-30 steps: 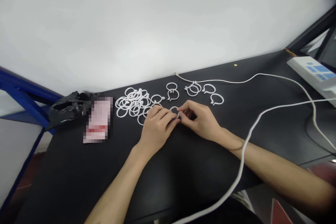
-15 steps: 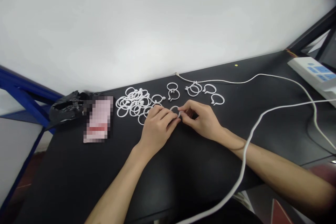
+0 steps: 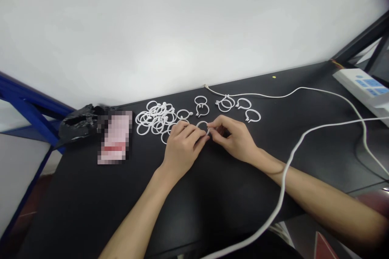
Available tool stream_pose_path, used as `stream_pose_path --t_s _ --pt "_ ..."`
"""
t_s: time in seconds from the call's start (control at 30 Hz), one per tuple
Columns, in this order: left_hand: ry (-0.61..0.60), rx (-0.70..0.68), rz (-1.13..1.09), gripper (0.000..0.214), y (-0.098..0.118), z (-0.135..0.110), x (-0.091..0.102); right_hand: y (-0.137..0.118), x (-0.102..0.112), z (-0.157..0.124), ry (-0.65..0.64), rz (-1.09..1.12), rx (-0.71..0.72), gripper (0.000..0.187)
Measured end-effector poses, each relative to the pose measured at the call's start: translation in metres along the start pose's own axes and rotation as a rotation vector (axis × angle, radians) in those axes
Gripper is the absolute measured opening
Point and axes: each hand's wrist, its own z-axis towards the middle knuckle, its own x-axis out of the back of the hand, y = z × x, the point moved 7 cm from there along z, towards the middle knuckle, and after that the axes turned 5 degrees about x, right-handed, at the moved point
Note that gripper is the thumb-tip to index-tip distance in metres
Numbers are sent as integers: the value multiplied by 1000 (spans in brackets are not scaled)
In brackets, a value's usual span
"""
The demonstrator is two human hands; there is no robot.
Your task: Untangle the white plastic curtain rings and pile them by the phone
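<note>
Between my two hands is a white plastic ring (image 3: 201,123), low over the black table (image 3: 188,202). My left hand (image 3: 184,142) pinches its near side, fingers curled. My right hand (image 3: 232,136) is closed on the right side of the same ring, thumb and index finger together. Fingertips hide where the ring's ends meet. A heap of similar white rings (image 3: 156,117) lies to the left, partly behind my left hand. Beyond my hands lie a pair of rings (image 3: 201,109), an overlapping cluster (image 3: 225,104) and two single rings (image 3: 253,115), which show small clasp tabs.
A pink blurred object (image 3: 115,135) and a crumpled black plastic bag (image 3: 80,123) are at the left. One white cable (image 3: 291,153) crosses over my right forearm; another thin cable (image 3: 258,94) runs along the back. A white device (image 3: 363,85) stands right, against the wall side.
Both hands keep hold of the ring in almost the same pose. The whole view has shifted very slightly; the loose rings lie as before.
</note>
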Motion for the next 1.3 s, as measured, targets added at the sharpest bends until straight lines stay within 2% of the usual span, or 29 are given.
stream_pose_path --t_s 0.27,0.53,0.7,0.77,0.93,1.1,1.2,1.3 --pt "0 -11 16 13 1 1 1 2 -2 -1 -26 -14 -33 11" --pt "-9 -8 -5 13 0 0 0 -3 -2 0 -35 -3 46 6" --pt "-9 -11 15 12 1 0 1 0 -2 0 -67 -18 29 9" --pt "13 11 64 13 -1 2 4 1 -3 2 -76 -100 45 16" --pt "143 142 335 11 -21 2 21 2 -12 10 -127 -448 223 38" --pt "152 233 482 7 -39 0 26 12 -21 11 -225 -578 204 30" --pt "155 225 473 12 -36 0 24 11 -20 8 -236 -573 211 24" --pt "138 146 406 21 -26 1 19 4 -17 4 -243 -459 234 18"
